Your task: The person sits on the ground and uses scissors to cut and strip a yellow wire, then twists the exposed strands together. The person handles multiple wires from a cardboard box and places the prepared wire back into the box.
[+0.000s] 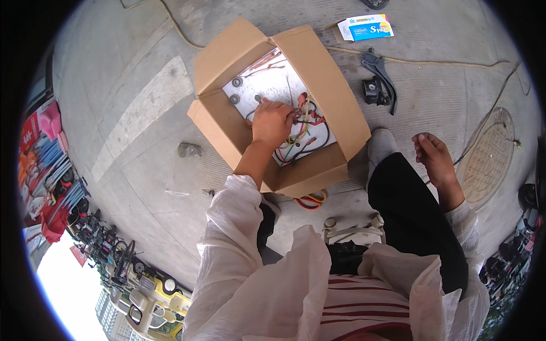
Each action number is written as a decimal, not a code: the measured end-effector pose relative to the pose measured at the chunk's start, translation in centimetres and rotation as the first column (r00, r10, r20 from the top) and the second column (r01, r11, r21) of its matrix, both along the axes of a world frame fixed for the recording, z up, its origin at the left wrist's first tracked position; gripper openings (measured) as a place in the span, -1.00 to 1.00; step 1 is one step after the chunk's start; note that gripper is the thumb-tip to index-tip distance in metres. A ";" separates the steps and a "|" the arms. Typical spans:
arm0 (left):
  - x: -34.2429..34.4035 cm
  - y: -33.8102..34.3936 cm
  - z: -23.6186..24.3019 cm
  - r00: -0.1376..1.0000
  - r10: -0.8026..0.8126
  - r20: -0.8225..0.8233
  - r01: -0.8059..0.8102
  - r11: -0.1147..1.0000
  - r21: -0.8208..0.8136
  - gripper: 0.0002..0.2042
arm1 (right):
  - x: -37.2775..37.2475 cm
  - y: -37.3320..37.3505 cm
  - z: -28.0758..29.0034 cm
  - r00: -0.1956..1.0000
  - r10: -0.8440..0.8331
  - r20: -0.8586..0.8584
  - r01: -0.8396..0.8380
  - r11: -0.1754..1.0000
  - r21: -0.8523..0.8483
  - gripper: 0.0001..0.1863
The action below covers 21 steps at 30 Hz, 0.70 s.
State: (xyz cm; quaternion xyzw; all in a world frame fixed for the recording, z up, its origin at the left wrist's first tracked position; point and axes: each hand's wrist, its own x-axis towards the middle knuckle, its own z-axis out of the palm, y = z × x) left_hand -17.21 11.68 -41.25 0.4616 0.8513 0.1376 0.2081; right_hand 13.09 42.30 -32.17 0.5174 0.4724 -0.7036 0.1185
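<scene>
An open cardboard box (313,79) stands on the pavement in front of me, holding a white metal panel (276,82) with round fittings, thin copper pieces and a tangle of coloured wires (307,136). My left hand (273,119) reaches into the box, fingers bent over the wire bundle; what they grip is hidden. My right hand (432,153) is held outside the box at the right, above my leg, fingers curled together; anything in them is too small to make out. Orange-handled scissors or a similar tool (310,202) lie just below the box.
A blue carton (364,27), a dark lever tool (375,91) and a long cable (421,61) lie beyond the box. A stone (190,150) is at left, a manhole cover (486,156) at right. A stool (352,230) is beneath me; parked scooters (148,290) line the lower left.
</scene>
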 end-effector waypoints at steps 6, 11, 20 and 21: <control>-1.7 5.4 -1.2 0.849 0.528 0.010 -0.469 0.762 -0.448 -0.77 | -0.6 -0.2 0.0 1.000 -0.009 -0.019 0.008 1.000 -0.008 -0.72; -2.8 6.9 -1.3 0.872 0.488 0.038 -0.385 0.732 -0.562 -0.73 | -0.5 -0.5 -0.2 1.000 0.002 -0.021 -0.002 1.000 -0.016 -0.72; -8.1 3.6 2.7 0.906 0.423 0.022 -0.411 0.889 -0.201 -0.82 | -0.2 -0.1 -0.5 1.000 -0.024 0.007 0.025 1.000 -0.013 -0.72; -7.6 3.1 2.6 0.968 0.245 0.062 -0.232 0.958 -0.168 -0.81 | -0.4 -0.2 -0.6 1.000 -0.025 0.003 0.025 1.000 -0.013 -0.71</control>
